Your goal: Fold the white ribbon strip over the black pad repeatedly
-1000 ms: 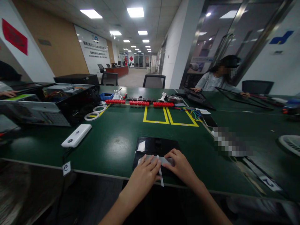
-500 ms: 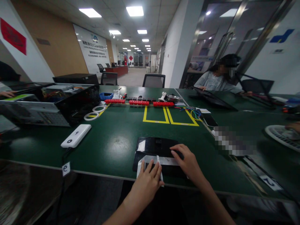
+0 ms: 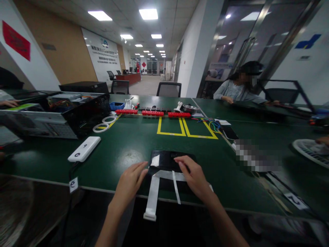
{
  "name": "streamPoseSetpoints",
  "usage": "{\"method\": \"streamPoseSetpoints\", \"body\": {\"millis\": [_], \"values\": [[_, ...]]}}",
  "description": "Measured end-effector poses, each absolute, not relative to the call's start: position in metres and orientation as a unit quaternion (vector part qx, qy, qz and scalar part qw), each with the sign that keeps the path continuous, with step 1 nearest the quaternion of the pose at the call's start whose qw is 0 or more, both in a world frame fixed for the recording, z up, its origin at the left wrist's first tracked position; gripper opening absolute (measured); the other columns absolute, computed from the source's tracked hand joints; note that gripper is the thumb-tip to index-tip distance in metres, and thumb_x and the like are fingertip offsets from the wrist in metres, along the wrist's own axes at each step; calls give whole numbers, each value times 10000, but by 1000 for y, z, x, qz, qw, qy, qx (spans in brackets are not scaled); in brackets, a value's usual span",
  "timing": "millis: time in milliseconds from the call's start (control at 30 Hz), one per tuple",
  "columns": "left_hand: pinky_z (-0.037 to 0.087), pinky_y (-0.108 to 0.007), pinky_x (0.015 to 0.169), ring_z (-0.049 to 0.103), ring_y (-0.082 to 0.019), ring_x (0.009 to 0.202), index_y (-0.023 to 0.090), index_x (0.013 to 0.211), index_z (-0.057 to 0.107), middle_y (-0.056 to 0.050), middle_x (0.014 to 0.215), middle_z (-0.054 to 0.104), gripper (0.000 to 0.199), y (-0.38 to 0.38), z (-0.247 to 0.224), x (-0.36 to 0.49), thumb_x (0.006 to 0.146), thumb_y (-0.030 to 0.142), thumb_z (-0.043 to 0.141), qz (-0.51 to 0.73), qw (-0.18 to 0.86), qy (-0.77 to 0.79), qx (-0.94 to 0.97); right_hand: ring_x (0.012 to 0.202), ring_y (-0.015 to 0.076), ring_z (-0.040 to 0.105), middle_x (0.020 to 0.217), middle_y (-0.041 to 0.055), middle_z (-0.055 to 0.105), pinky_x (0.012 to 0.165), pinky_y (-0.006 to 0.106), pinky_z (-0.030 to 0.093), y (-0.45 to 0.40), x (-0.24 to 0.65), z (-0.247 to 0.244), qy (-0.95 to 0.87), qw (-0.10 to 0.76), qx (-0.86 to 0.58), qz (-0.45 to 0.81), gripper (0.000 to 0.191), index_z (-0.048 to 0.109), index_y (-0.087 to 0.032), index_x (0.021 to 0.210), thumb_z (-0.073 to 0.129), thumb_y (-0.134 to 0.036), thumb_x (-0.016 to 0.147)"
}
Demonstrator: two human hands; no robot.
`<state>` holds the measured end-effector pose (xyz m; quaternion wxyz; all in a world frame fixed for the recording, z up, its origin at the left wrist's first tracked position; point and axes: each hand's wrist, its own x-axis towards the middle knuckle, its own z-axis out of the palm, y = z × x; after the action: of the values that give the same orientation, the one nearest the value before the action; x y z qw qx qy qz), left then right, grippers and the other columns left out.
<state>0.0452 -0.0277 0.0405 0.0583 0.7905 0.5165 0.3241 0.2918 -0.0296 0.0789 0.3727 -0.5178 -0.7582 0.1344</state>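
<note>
A flat black panel [image 3: 164, 157] lies on the table near its front edge, with a small pale patch at its upper left. A grey-white ribbon cable [image 3: 152, 197] runs across it, folds, and hangs past the table edge, ending in a connector. A narrow white strip [image 3: 176, 188] crosses the cable. My left hand [image 3: 130, 180] is beside the panel's left edge, thumb and fingers apart, nothing visible in it. Over the panel's right half is my right hand [image 3: 194, 175], fingers stretched out and thumb apart; its fingertips are close to the panel's surface.
An opened computer case [image 3: 77, 115] stands at the left, near a white power bank [image 3: 84, 149] with a cable. Red strips [image 3: 152, 113] line the table's back, behind yellow tape outlines [image 3: 171, 134]. A phone [image 3: 229, 132] lies right; a co-worker [image 3: 238, 85] sits across.
My left hand has lifted off the ribbon cable and moved left, so the cable's end now hangs in view. My right hand has shifted left over the panel.
</note>
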Motion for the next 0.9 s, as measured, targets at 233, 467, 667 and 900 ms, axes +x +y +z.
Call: {"method": "streamPoseSetpoints", "body": {"millis": [233,467,667,900], "values": [[472,-379,932,631,-228,1030,183,1089,649,-86,1094,686,329,-11,2,13,928,339,407,355,52,571,738,1362,407,156,1504,70,271,1010,703,119,-28,250,55,-873,84,-475,63,559,358,-330,1399,433,-520,879],[455,-399,954,617,-228,1045,213,1070,652,-69,1101,684,299,-14,2,13,920,340,428,357,61,566,741,1380,364,133,1512,31,250,1042,670,76,-18,268,49,-874,62,-475,78,610,334,-370,1403,398,-623,851],[445,-408,964,613,-229,1046,196,1060,658,-78,1105,682,307,-13,0,12,924,356,434,349,60,569,742,1394,309,116,1517,6,228,1065,634,58,-7,329,52,-863,50,-490,115,643,295,-394,1408,443,-627,827],[443,-412,963,620,-235,1031,206,1047,664,-78,1088,690,299,-13,2,14,914,356,442,349,56,568,743,1386,310,142,1486,66,297,1058,642,47,-7,417,55,-818,73,-549,155,698,384,-340,1380,551,-610,758]]}}
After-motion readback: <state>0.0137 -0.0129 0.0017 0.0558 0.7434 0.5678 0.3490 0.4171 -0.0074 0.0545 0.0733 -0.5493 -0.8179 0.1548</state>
